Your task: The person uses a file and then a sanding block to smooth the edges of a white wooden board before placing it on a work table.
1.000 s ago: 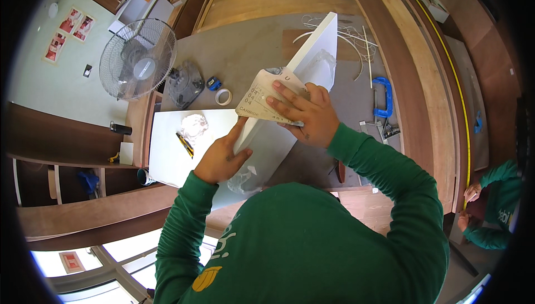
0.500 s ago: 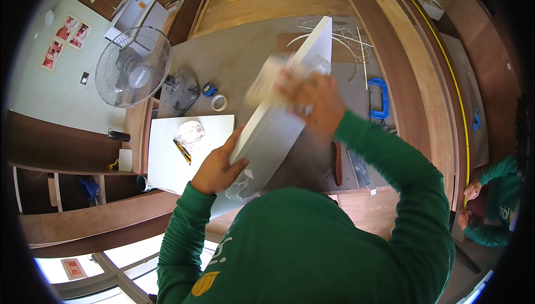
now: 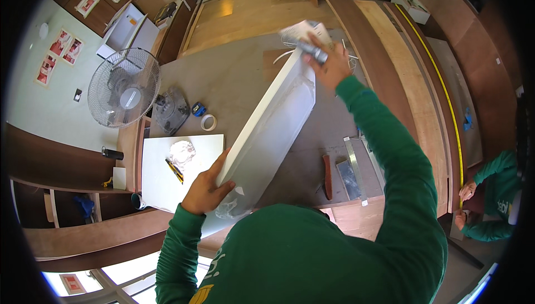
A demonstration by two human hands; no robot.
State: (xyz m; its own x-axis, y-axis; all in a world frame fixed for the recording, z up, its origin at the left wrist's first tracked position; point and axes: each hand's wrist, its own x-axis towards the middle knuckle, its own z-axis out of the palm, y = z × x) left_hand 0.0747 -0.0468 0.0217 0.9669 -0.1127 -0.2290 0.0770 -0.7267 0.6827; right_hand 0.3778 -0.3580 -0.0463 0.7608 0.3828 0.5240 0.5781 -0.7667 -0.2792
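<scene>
My left hand point(image 3: 207, 188) pinches the white panel point(image 3: 272, 126) near its left end, narrow edge up above the grey surface point(image 3: 223, 70); my right hand point(image 3: 330, 63) has its fingers curled on a folded paper sheet point(image 3: 306, 29) at the far right end. With that single hold, hard pressure out there could twist the panel. Leftward, the flat white board point(image 3: 156, 165) with its cutter point(image 3: 174, 171) crowds me; rightward, a metal bar point(image 3: 354, 165).

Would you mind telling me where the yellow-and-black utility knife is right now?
In the head view, the utility knife lies left of centre on the flat white board, next to the crumpled white wad and left of the person's left hand.
</scene>
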